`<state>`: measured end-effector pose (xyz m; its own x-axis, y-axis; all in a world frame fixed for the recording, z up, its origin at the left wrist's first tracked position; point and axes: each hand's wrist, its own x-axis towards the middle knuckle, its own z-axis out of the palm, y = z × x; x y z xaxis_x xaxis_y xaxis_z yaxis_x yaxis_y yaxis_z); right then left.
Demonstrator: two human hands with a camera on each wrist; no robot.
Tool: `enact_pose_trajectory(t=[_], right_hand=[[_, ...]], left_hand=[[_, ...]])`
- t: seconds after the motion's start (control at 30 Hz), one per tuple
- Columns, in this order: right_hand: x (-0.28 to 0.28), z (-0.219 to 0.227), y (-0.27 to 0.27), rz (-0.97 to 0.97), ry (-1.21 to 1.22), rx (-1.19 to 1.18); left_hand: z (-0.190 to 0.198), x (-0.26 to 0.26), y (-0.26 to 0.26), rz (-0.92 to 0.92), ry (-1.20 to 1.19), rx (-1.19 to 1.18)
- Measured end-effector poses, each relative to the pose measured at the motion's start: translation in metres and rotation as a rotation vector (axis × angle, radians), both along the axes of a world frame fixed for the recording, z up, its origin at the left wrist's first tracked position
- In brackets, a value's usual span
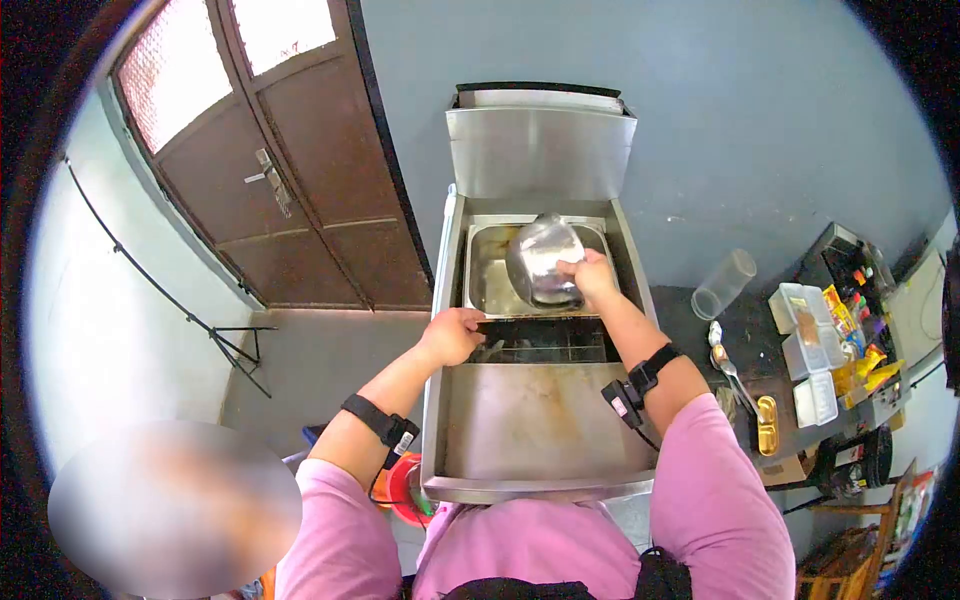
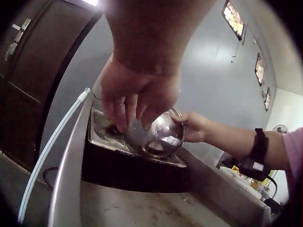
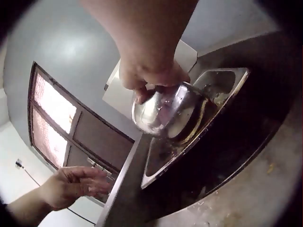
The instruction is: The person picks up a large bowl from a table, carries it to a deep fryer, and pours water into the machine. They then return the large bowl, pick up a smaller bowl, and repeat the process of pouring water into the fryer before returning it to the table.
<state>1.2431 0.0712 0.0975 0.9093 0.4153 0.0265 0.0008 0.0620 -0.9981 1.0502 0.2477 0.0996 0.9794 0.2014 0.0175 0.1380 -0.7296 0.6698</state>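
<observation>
My right hand [image 1: 593, 277] grips the rim of a shiny metal bowl [image 1: 543, 250], thumb on the near side. The bowl is tipped on its side over a rectangular steel pan [image 1: 489, 280] set in a stainless steel unit. Its inside is mostly hidden; the right wrist view shows the bowl [image 3: 158, 111] low over the pan's rim. Near the pan's front left corner, my left hand [image 1: 453, 337] hovers with loosely extended fingers. From the left wrist view, the left hand's fingers [image 2: 121, 116] point downward and hold nothing.
In front of the pan a dark gap [image 1: 545, 342] opens in the unit, then a flat steel surface [image 1: 545, 415]. On the right, a dark table carries a clear cylinder [image 1: 724, 284], spoons [image 1: 728, 362] and plastic containers [image 1: 805, 335]. A red bucket [image 1: 405, 490] stands lower left.
</observation>
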Motion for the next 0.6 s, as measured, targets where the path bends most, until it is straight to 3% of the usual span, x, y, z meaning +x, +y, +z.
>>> enact_pose_trajectory(t=[0.17,0.37,0.47,0.5,0.6], right_hand=[[0.011,0.024,0.001,-0.231,0.313,0.318],[0.033,0.049,-0.012,-0.293,0.444,0.769],[0.031,0.053,-0.009,-0.498,0.315,0.64],[0.024,0.06,-0.01,-0.542,0.325,0.466],[0.027,0.048,-0.008,-0.577,0.297,0.377]], left_hand=[[0.004,-0.008,-0.003,0.001,-0.027,0.012],[0.006,-0.02,-0.007,0.042,-0.126,-0.099],[0.035,-0.027,-0.018,0.085,-0.004,-0.017],[0.032,-0.027,-0.017,0.071,-0.004,-0.03],[0.021,-0.037,-0.014,0.064,-0.009,-0.048]])
